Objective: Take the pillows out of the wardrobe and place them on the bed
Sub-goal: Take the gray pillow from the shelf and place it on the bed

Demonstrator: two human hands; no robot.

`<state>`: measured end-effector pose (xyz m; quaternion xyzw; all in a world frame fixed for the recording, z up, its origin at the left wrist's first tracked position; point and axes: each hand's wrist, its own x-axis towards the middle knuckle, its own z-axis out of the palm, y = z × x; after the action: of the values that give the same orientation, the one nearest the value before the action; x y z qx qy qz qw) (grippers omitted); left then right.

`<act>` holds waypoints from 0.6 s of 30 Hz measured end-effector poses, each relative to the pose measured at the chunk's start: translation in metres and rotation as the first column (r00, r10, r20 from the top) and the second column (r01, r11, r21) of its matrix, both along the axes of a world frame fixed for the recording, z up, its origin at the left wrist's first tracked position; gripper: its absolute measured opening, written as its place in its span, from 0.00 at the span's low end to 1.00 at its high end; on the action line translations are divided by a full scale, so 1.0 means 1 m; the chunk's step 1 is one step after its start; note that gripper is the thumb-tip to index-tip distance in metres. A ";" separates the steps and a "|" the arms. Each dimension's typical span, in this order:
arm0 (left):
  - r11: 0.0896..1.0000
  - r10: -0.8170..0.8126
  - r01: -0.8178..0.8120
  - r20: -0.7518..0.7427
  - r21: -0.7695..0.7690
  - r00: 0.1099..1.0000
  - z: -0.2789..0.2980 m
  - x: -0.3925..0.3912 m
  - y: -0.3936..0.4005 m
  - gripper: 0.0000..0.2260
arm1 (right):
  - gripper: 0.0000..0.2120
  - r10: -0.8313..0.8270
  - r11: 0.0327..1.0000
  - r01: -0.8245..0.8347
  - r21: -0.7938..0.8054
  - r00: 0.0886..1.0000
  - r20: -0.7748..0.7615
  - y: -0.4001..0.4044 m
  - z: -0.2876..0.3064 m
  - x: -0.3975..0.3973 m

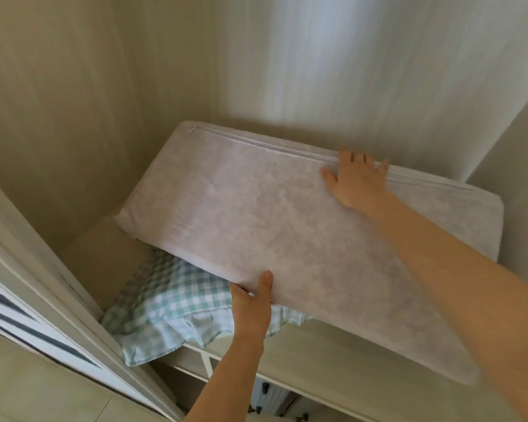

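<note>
A large white pillow [256, 220] with a zip along its far edge lies tilted inside the wardrobe, its near edge raised off the shelf. My left hand [252, 303] grips that near edge from below, thumb on top. My right hand [358, 178] lies across the pillow's top with its fingers curled over the far zip edge. Under the white pillow sits a second pillow in a green-and-white checked case [168, 303] with a frilled border, partly hidden and hanging slightly over the shelf's front.
The pale wooden shelf [305, 360] carries both pillows. The wardrobe's back wall [287, 62] and left side wall [58, 117] stand close around them. A sliding door frame [58, 315] runs along the left. Below the shelf, hangers [265, 388] show.
</note>
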<state>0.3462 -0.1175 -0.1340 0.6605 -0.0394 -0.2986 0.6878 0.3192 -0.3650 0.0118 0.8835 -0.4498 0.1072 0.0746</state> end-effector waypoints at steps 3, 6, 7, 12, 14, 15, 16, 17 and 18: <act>1.000 0.006 -0.006 -0.015 0.012 1.000 -0.008 0.001 0.003 0.29 | 0.35 -0.038 0.999 0.038 -0.009 0.999 0.005 0.002 0.010 0.001; 1.000 0.015 -0.016 -0.077 -0.013 0.997 -0.012 0.000 0.008 0.26 | 0.38 -0.030 0.996 0.034 -0.076 0.998 0.052 0.014 0.021 -0.003; 0.998 0.013 -0.021 -0.142 -0.057 0.990 -0.010 -0.001 0.011 0.24 | 0.38 -0.025 0.995 0.032 -0.091 0.997 0.073 0.019 0.026 -0.007; 0.948 0.012 -0.146 -0.423 -0.284 0.906 0.007 -0.010 0.019 0.27 | 0.35 0.006 0.999 0.003 -0.051 0.986 0.167 0.039 0.043 -0.030; 0.936 0.079 -0.208 -0.407 -0.285 0.910 0.016 -0.011 0.022 0.29 | 0.35 0.010 1.000 -0.009 -0.004 0.984 0.181 0.045 0.041 -0.041; 0.934 0.124 -0.233 -0.367 -0.272 0.922 0.021 -0.011 0.025 0.28 | 0.36 0.009 1.000 -0.013 0.023 0.982 0.187 0.048 0.038 -0.047; 0.930 0.167 -0.255 -0.312 -0.266 0.935 0.026 -0.009 0.030 0.26 | 0.36 0.003 0.998 -0.015 0.057 0.979 0.203 0.051 0.034 -0.053; 0.925 0.206 -0.271 -0.251 -0.265 0.946 0.032 -0.006 0.035 0.25 | 0.36 -0.011 0.994 -0.014 0.105 0.973 0.232 0.053 0.029 -0.059; 0.921 0.236 -0.279 -0.181 -0.272 0.955 0.038 -0.002 0.040 0.23 | 0.36 -0.031 0.986 -0.015 0.167 0.962 0.272 0.055 0.023 -0.066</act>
<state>0.3438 -0.0778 -0.0961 0.5268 0.0540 -0.2430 0.8127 0.2530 -0.3100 0.0352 0.8615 -0.4669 0.1897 -0.0620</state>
